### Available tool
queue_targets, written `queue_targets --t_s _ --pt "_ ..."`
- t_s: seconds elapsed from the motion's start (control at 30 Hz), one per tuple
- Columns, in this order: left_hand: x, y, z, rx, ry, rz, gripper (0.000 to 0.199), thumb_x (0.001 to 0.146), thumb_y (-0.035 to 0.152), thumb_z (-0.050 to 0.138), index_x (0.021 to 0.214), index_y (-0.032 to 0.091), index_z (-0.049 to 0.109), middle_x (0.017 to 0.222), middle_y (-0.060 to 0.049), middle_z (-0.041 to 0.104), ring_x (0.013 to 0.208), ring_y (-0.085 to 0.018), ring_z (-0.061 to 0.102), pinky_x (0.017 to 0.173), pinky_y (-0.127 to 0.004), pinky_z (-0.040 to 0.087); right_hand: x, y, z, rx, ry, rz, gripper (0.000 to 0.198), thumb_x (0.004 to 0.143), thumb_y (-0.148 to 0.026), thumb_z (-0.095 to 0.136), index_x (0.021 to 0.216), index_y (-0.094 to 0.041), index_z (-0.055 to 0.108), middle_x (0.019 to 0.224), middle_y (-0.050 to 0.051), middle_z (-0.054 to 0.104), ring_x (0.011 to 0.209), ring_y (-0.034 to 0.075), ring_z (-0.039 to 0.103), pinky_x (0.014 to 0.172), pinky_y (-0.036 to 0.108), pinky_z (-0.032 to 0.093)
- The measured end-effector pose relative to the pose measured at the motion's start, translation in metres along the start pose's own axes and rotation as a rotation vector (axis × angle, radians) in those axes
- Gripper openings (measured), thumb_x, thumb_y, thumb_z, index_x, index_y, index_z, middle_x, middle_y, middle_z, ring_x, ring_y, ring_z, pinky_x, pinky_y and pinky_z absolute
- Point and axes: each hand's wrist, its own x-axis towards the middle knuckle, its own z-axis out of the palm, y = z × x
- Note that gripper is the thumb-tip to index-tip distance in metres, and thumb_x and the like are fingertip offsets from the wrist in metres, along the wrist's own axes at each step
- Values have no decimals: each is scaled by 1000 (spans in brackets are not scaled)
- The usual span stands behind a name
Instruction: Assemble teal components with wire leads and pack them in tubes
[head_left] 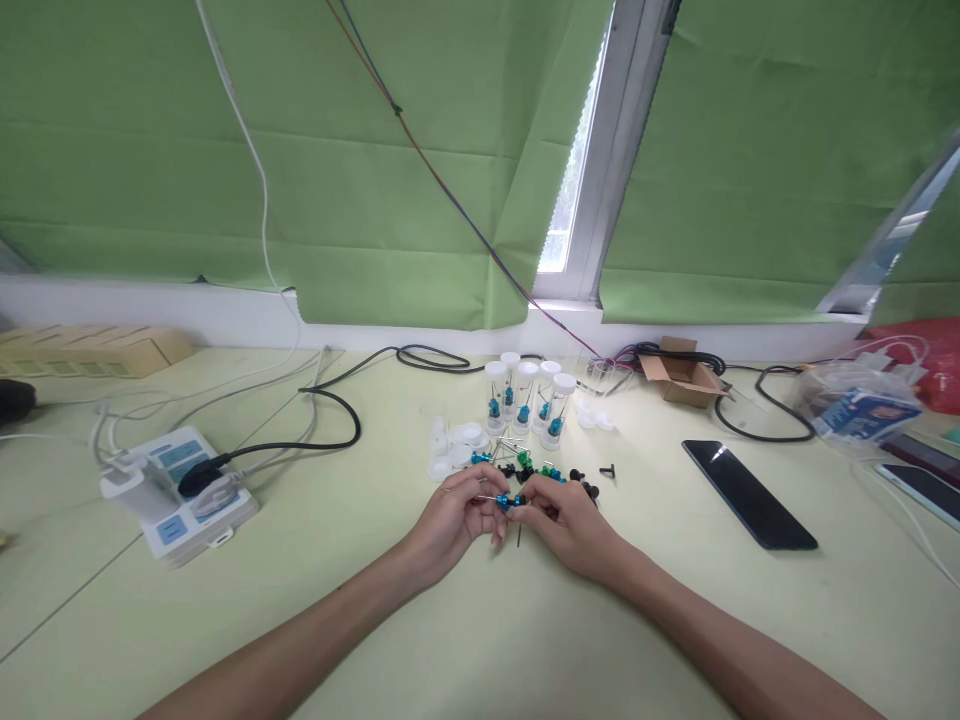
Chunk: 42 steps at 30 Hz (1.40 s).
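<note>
My left hand [454, 520] and my right hand [574, 520] meet at the front middle of the table, both with fingers closed. Between their fingertips is a small blue metal fitting [507, 501] with a black section at its right end. A thin metal rod [487, 497] runs from the fitting's left side into my left fingers; whether it is fixed to the fitting, I cannot tell. Just beyond my hands lie blue, green and black fittings [525, 462] and thin bent metal rods. Behind them stand several clear capped tubes [523, 400], each with a blue fitting inside.
White caps [466, 434] lie left of the tubes, more to the right. A black T-shaped piece [608, 470] and a dark phone [750, 495] are right of my hands. A power strip [196, 490] with plugs sits left. Cables and an open cardboard box [684, 378] line the back.
</note>
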Motion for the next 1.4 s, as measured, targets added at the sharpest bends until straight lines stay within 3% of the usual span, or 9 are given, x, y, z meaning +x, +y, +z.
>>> queue_targets --t_s 0.23,0.4,0.6,0.9,1.17,1.4 --pt "1 1 -1 22 -13 -4 9 81 16 51 78 15 59 57 -3 60 47 -15 58 45 -26 45 0 2 1 -2 13 -9 17 89 -27 59 74 -20 53 51 -9 36 50 10 34 52 23 27" --pt "1 -2 -2 54 -33 27 15 88 27 58 79 15 58 65 -1 61 49 -12 57 46 -24 45 0 2 1 -15 17 -20 15 88 -27 61 76 -19 54 51 -9 36 50 9 34 52 23 27" --pt "1 -6 -4 99 -36 38 18 83 30 70 82 15 59 62 1 59 49 -9 55 48 -21 46 0 0 1 -23 8 -4 19 89 -28 60 74 -19 53 51 -10 34 50 9 33 52 23 27" --pt "1 -6 -5 97 -44 56 19 83 31 70 82 15 59 61 1 59 49 -9 55 48 -22 46 0 -1 0 -60 19 -4 18 90 -30 58 76 -19 58 51 -8 36 49 10 35 52 24 30" --pt "-1 -6 0 134 -8 82 22 84 36 68 84 16 58 59 1 58 50 -11 54 47 -23 45 0 -4 0 -63 45 -29 14 89 -31 60 88 -18 65 58 -5 48 53 11 43 53 23 35" --pt "-7 -5 7 310 -5 164 23 88 40 62 95 19 55 58 4 54 50 -12 54 50 -25 45 1 -3 -1 -90 37 -110 12 89 -27 62 96 -19 67 68 -1 58 57 12 48 56 24 38"
